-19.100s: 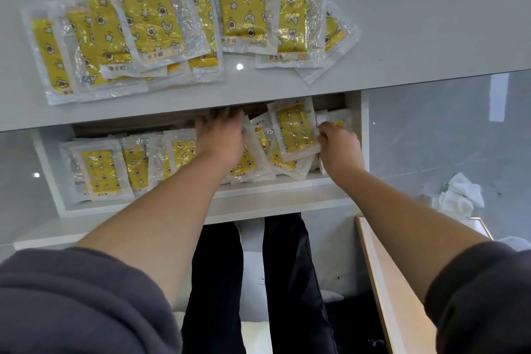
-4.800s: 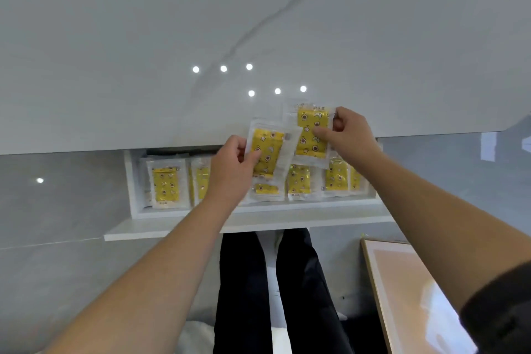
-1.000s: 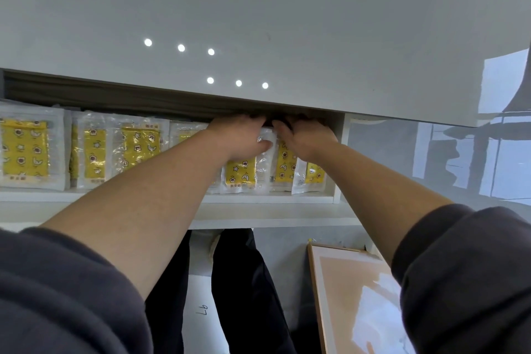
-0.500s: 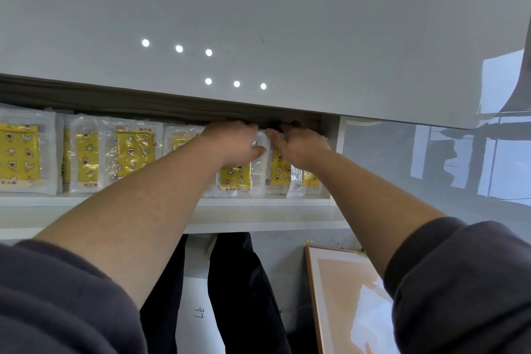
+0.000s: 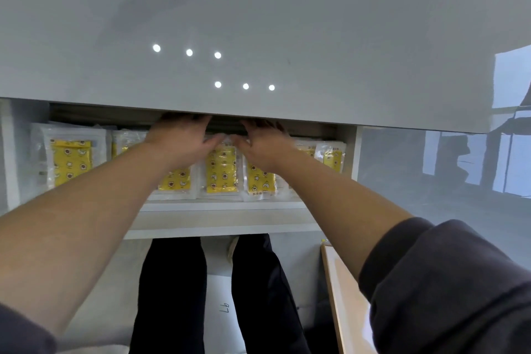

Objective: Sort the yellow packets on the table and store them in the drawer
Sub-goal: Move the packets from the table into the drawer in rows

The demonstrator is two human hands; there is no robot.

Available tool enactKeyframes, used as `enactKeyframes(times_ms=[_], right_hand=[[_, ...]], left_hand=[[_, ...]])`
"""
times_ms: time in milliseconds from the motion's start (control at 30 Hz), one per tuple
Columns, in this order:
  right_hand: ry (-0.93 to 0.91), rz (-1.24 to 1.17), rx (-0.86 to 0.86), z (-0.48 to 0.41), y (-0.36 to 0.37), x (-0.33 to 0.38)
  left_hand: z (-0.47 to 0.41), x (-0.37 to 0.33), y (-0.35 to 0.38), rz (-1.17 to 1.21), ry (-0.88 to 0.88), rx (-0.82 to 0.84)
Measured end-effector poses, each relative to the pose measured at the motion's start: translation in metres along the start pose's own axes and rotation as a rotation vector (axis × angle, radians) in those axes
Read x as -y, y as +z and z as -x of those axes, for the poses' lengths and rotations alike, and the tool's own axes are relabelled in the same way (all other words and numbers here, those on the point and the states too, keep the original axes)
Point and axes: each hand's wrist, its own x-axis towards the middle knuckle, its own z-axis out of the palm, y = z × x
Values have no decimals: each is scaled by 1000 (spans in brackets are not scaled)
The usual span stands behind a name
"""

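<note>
The open drawer (image 5: 218, 220) sits below the table (image 5: 258, 23) edge. The yellow packets (image 5: 70, 162) lie inside it in one row, side by side. Your left hand (image 5: 181, 141) lies palm down on the packets left of centre, fingers stretched toward the back and gripping nothing. One packet shows between your hands. Your right hand (image 5: 265, 145) lies just beside it, also flat, with nothing pinched. The fingertips of both hands are hidden under the table edge. A wooden board (image 5: 344, 296) shows at lower right.
</note>
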Motion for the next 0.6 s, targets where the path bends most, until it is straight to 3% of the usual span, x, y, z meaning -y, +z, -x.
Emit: enactKeyframes(times_ms=[233,433,600], right_hand=[[-41,-45,37,-29,10,71],[-41,-26,80,-37,19,100],[-18,12,102,-35,25,104]], left_hand=[[13,78,-2,-2,-31,-43],[22,104,-3,-12,-29,192],[34,108,0,-3,8,186]])
